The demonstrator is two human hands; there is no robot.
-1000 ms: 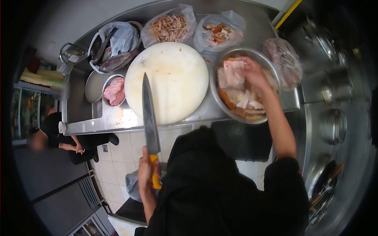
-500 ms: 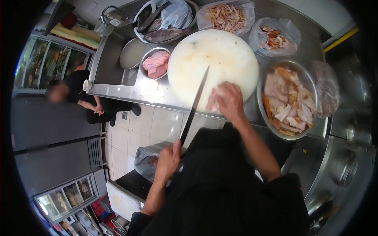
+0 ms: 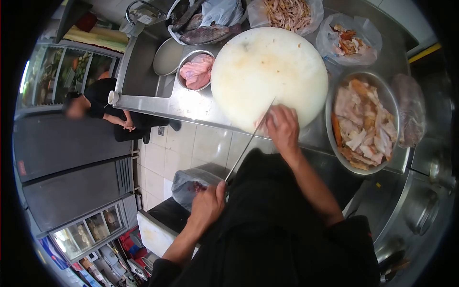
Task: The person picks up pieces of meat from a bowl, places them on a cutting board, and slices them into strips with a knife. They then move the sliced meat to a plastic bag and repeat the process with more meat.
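My left hand (image 3: 209,203) is wrapped round the handle of a long kitchen knife (image 3: 247,143). The blade slants up across the near edge of the round white cutting board (image 3: 258,62), its tip beside my right hand (image 3: 284,125). With bent fingers my right hand presses down on a small pale pink piece of meat (image 3: 262,125), mostly hidden by the fingers and the blade. Left of the board stands a metal bowl with raw pink meat (image 3: 197,71). To the right, a large metal bowl (image 3: 395,112) is heaped with pale meat scraps (image 3: 361,124).
Behind the board are a bag of meat strips (image 3: 287,14), a bag of scraps (image 3: 349,43) and dark whole fish (image 3: 205,35). A sink (image 3: 138,79) lies left. Below hangs a grey plastic bag (image 3: 184,184). A person (image 3: 98,103) sits at left.
The knife has swung so that its blade lies close against my right hand's fingers at the meat. The whole view has shifted slightly, with the bowls and board now further right.
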